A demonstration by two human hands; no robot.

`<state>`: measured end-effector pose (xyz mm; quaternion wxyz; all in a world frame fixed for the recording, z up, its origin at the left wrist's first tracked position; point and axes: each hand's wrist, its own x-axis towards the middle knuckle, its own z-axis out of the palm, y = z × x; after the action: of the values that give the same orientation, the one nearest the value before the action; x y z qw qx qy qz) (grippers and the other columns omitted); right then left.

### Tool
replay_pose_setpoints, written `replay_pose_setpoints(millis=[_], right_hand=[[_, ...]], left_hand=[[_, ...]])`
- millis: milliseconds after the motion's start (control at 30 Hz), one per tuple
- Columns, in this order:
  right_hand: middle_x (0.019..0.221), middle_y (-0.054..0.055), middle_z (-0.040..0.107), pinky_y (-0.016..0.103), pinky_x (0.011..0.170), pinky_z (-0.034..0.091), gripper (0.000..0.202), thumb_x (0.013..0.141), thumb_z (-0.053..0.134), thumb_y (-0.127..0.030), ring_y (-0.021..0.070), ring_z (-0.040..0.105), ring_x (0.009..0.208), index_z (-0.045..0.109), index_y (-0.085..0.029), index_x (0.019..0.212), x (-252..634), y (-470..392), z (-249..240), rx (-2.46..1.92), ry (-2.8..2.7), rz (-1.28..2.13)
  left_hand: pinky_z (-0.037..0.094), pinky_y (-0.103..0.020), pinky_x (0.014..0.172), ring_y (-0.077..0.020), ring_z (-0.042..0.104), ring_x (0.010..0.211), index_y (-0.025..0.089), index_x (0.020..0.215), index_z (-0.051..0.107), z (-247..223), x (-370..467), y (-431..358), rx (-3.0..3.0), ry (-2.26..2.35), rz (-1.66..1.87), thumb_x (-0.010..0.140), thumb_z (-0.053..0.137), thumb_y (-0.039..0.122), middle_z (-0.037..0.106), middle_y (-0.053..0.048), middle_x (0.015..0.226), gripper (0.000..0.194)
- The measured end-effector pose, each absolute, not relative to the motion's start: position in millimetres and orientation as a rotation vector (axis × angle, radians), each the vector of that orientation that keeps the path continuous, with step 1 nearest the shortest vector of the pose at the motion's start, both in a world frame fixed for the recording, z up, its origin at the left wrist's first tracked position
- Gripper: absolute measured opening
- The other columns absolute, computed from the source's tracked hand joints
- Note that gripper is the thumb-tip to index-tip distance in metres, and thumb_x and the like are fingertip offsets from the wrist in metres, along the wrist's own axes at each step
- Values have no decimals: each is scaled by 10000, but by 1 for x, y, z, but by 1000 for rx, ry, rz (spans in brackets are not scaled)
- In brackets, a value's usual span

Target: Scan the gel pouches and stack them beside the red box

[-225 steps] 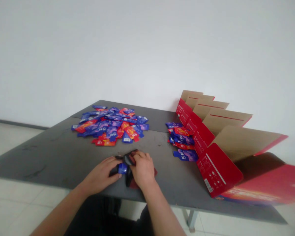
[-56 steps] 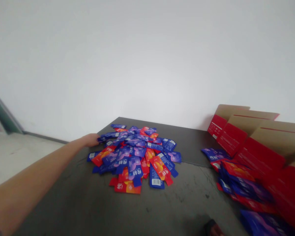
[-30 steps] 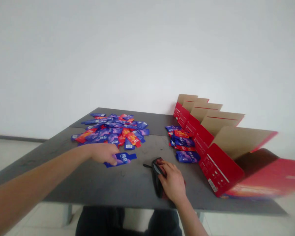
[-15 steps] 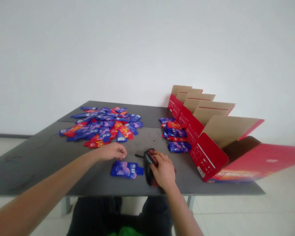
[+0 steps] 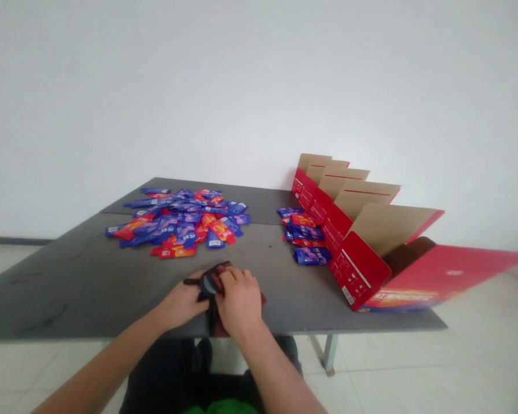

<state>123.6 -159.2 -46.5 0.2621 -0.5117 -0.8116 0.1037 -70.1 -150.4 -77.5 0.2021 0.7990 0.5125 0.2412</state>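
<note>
My right hand (image 5: 240, 299) is closed over a black and dark-red handheld device (image 5: 208, 284) near the table's front edge. A short black lever sticks out from the device's left side. Close against it, my left hand (image 5: 183, 303) has its thumb and fingers around a blue pouch (image 5: 202, 296), of which only a sliver shows. The device and both hands cover the rest of that pouch. Part of my left fingers is hidden under the device.
A heap of blue and red-orange pouches (image 5: 183, 217) lies at the left rear of the grey table (image 5: 112, 287). More pouches (image 5: 307, 233) lie in a row beside several open red cartons (image 5: 358, 270) along the right side, with their brown flaps raised. A white wall stands behind.
My right hand has slid the device left, onto the blue pouch that lay in plain view. My left hand has come down and toward the front edge, taking hold of that pouch.
</note>
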Motion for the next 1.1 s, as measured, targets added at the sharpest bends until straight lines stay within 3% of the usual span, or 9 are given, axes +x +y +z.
replay_pose_setpoints(millis=[67, 167, 300, 433, 567, 700, 800, 967, 1100], right_hand=[[1301, 51, 692, 404, 935, 458, 279, 936, 612, -231, 271, 564, 1121, 701, -243, 1201, 119, -162, -56, -1454, -2242, 264], [1331, 53, 685, 405, 925, 454, 272, 943, 597, -213, 278, 559, 1136, 725, -250, 1181, 146, -158, -63, -1543, -2265, 224], [1196, 93, 727, 409, 915, 455, 234, 942, 579, -182, 283, 583, 1057, 754, -212, 1096, 182, -148, -42, -1680, -2263, 131], [1269, 78, 703, 389, 970, 443, 292, 937, 620, -227, 262, 578, 1094, 707, -223, 1217, 145, -149, -24, -1464, -2232, 132], [1289, 23, 707, 356, 966, 448, 245, 880, 687, -269, 238, 580, 1119, 724, -238, 1120, 110, -156, -39, -1232, -2347, 331], [1303, 8, 711, 365, 960, 443, 270, 842, 665, -184, 254, 572, 1148, 745, -241, 1094, 157, -150, -55, -1394, -2312, 337], [1240, 41, 735, 378, 948, 443, 326, 832, 622, -115, 268, 582, 1107, 756, -229, 1106, 194, -138, -46, -1543, -2311, 242], [1333, 30, 690, 364, 999, 436, 271, 880, 624, -170, 253, 563, 1143, 737, -231, 1119, 149, -146, -28, -1310, -2280, 226], [1215, 8, 734, 351, 945, 456, 155, 885, 654, -238, 236, 587, 1080, 739, -247, 1014, 116, -158, -42, -1184, -2387, 394]], left_hand=[[468, -435, 1161, -300, 625, 1293, 257, 1294, 725, -79, -70, -150, 2228, 1452, 693, 806, 674, 184, 695, -78, 1373, 496], [443, -430, 1184, -295, 618, 1305, 251, 1255, 745, -79, -73, -149, 2275, 1397, 693, 858, 729, 310, 693, -84, 1386, 402], [435, -443, 1190, -296, 604, 1329, 250, 1299, 736, -80, -73, -149, 2274, 1405, 700, 891, 728, 397, 693, -94, 1399, 434], [472, -456, 1152, -307, 651, 1260, 266, 1242, 758, -83, -73, -151, 2250, 1464, 660, 866, 704, 283, 721, -85, 1356, 380], [509, -451, 1118, -293, 676, 1217, 265, 1244, 745, -86, -74, -152, 2216, 1498, 709, 849, 591, 143, 758, -74, 1271, 441], [403, -476, 1224, -317, 570, 1372, 242, 1344, 697, -86, -74, -153, 2269, 1467, 712, 824, 758, 303, 656, -103, 1449, 528], [390, -491, 1232, -324, 549, 1397, 256, 1373, 688, -86, -75, -154, 2253, 1500, 649, 859, 760, 407, 627, -101, 1488, 540], [449, -473, 1194, -332, 601, 1335, 263, 1303, 724, -89, -76, -156, 2159, 1444, 809, 861, 735, 367, 673, -90, 1425, 454], [488, -453, 1159, -305, 647, 1269, 243, 1374, 661, -88, -75, -156, 2061, 1362, 967, 927, 648, 328, 695, -102, 1385, 455]])
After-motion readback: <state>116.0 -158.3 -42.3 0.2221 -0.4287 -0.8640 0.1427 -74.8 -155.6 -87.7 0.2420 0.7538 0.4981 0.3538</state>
